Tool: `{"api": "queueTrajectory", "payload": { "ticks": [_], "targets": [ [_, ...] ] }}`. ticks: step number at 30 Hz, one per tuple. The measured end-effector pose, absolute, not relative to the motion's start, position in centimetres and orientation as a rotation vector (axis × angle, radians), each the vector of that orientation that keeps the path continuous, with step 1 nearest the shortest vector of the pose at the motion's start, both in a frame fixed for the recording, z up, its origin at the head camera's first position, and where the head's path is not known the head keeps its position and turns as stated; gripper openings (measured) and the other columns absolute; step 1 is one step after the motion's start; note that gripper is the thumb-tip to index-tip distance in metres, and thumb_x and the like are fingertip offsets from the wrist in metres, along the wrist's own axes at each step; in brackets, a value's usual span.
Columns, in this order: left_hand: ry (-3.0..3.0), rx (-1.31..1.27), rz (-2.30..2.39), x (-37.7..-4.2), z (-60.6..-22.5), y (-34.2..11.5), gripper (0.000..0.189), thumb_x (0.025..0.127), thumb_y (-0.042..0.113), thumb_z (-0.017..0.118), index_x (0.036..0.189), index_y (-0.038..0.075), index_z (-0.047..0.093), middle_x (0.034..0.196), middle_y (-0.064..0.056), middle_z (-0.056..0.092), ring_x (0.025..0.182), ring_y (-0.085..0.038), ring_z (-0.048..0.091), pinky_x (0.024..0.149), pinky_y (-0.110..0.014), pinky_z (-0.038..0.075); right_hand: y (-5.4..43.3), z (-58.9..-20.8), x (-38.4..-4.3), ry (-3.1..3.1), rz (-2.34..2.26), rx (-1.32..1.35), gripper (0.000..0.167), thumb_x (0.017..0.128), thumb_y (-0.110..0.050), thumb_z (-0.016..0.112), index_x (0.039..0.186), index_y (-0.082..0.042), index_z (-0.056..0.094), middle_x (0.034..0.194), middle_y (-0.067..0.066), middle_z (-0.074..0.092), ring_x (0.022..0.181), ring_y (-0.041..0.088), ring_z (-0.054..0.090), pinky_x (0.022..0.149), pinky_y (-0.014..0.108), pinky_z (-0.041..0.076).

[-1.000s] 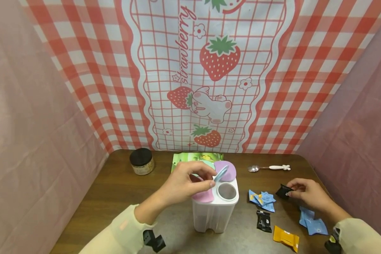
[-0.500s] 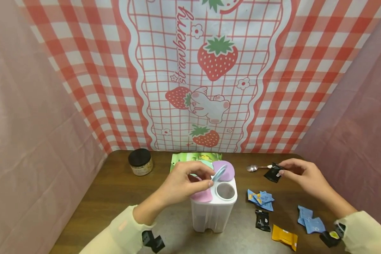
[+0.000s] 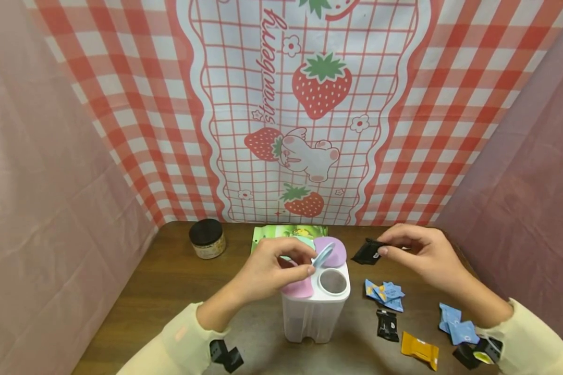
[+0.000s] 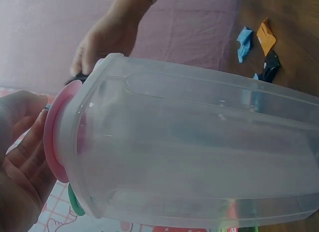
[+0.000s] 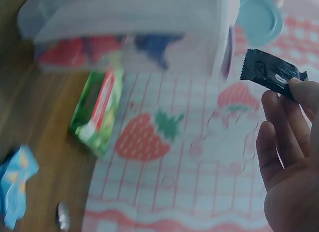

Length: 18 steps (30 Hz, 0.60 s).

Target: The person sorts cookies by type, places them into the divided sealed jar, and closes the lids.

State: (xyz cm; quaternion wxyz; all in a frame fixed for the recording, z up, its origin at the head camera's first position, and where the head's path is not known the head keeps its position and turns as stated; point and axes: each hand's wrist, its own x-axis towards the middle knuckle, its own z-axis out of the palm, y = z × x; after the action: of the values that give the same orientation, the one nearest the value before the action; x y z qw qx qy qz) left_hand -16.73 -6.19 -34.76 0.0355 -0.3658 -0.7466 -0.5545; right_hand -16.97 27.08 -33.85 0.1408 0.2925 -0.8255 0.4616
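Observation:
A clear plastic storage container [image 3: 311,323] with a white top stands at the middle of the table. Its round front-right opening [image 3: 332,282] is uncovered. My left hand [image 3: 276,266] pinches the light blue lid [image 3: 324,255], tilted up beside that opening. Purple [image 3: 334,251], pink [image 3: 301,289] and green [image 4: 75,201] lids cover other parts of the top. Right of the container, my right hand [image 3: 422,252] pinches a small black packet [image 3: 367,252] by one end, above the table. Red and dark blue pieces [image 5: 67,51] show through the container wall in the right wrist view.
Light blue packets [image 3: 384,295], another black packet [image 3: 387,325], an orange packet [image 3: 419,350] and more blue packets [image 3: 459,325] lie at the right. A black-lidded jar [image 3: 207,239] stands back left. Behind the container lies a green bag [image 3: 265,234]; a spoon [image 5: 63,216] shows partly.
My right hand has lifted the black packet from the table's right side and carried it left towards the container. The left hand keeps holding the blue lid in nearly the same place.

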Motion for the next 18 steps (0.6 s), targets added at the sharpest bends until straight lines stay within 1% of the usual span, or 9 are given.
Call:
{"api": "queueTrajectory", "payload": {
  "ticks": [4, 7, 12, 14, 18],
  "targets": [
    [-2.292, -1.123, -1.709, -16.7, -34.8, -6.2, 0.017, 0.087, 0.009, 0.079, 0.104, 0.009, 0.077, 0.089, -0.005, 0.076, 0.079, -0.008, 0.07, 0.069, -0.037, 0.064, 25.3, -33.2, -16.3, -2.316, 1.397, 0.953, 0.026, 0.086, 0.01, 0.075, 0.103, -0.009, 0.075, 0.1, 0.001, 0.074, 0.083, 0.012, 0.072, 0.067, 0.023, 0.06],
    [-2.292, -1.124, -1.704, -16.7, -34.8, -6.2, 0.017, 0.087, 0.009, 0.079, 0.104, 0.009, 0.077, 0.089, -0.005, 0.076, 0.079, -0.008, 0.07, 0.068, -0.038, 0.064, 24.3, -33.2, -16.1, -2.287, 1.439, 1.018, 0.029, 0.084, 0.013, 0.075, 0.102, -0.009, 0.075, 0.1, 0.001, 0.074, 0.086, 0.011, 0.073, 0.07, 0.024, 0.061],
    [-2.294, -1.12, -1.7, -16.7, -34.8, -6.2, 0.018, 0.087, 0.01, 0.079, 0.105, 0.009, 0.077, 0.089, -0.005, 0.076, 0.079, -0.008, 0.07, 0.068, -0.037, 0.064, 23.0, -33.8, -16.3, -2.282, 1.514, 1.122, 0.029, 0.085, 0.014, 0.073, 0.101, -0.01, 0.073, 0.099, 0.004, 0.073, 0.085, 0.014, 0.074, 0.069, 0.028, 0.062],
    [-2.296, -1.117, -1.701, -16.8, -34.9, -6.2, 0.018, 0.087, 0.011, 0.079, 0.105, 0.009, 0.077, 0.089, -0.005, 0.076, 0.079, -0.008, 0.07, 0.068, -0.037, 0.064, 22.7, -34.1, -16.4, -2.286, 1.529, 1.155, 0.028, 0.087, 0.013, 0.072, 0.101, -0.011, 0.073, 0.098, 0.004, 0.073, 0.082, 0.014, 0.073, 0.064, 0.027, 0.06],
    [-2.299, -1.113, -1.699, -16.8, -34.8, -6.2, 0.018, 0.087, 0.011, 0.08, 0.105, 0.01, 0.077, 0.089, -0.004, 0.076, 0.078, -0.008, 0.07, 0.068, -0.035, 0.064, 22.3, -34.6, -16.6, -2.237, 1.527, 1.256, 0.031, 0.086, 0.014, 0.073, 0.103, -0.012, 0.074, 0.098, 0.003, 0.074, 0.082, 0.014, 0.07, 0.067, 0.027, 0.06]
  ]
}}
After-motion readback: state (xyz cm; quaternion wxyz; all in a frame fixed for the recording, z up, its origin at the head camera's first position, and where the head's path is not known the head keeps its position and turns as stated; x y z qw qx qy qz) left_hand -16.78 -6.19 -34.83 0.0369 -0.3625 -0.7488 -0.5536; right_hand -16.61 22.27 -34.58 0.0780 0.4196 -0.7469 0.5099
